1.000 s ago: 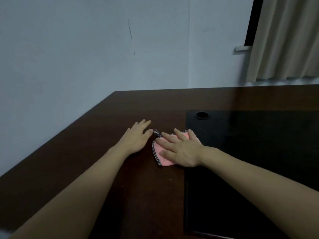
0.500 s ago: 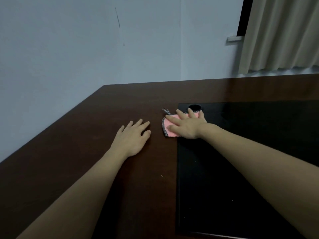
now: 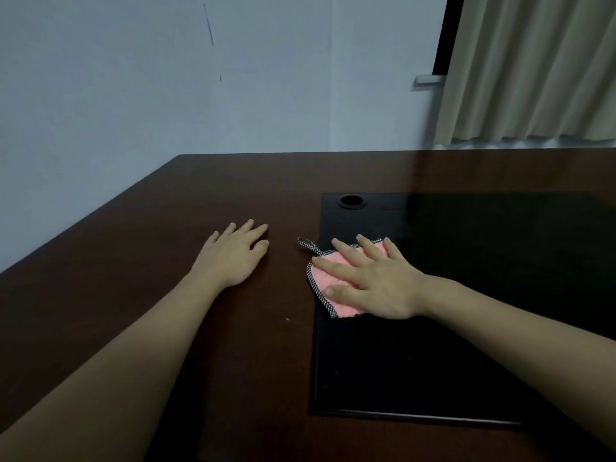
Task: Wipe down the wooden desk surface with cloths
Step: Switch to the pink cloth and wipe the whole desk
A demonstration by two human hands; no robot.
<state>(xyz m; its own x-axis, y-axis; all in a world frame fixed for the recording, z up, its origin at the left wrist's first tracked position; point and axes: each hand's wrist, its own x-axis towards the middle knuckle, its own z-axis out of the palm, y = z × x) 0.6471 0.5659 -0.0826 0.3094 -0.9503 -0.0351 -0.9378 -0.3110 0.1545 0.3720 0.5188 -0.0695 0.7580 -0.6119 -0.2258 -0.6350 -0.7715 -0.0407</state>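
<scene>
Pressing flat on the pink cloth [image 3: 328, 278], the right hand [image 3: 373, 285] has fingers spread, straddling the black desk mat's [image 3: 433, 361] left edge. Left hand [image 3: 233, 255] rests relaxed on the wooden desk [image 3: 133, 261]. Further back: round grommet hole [image 3: 351, 200], wall [image 3: 166, 78], curtain [image 3: 533, 68].

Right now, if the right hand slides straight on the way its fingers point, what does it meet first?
Probably nothing: the right hand on the cloth points up-left over bare desk, passing right of the left hand.
</scene>
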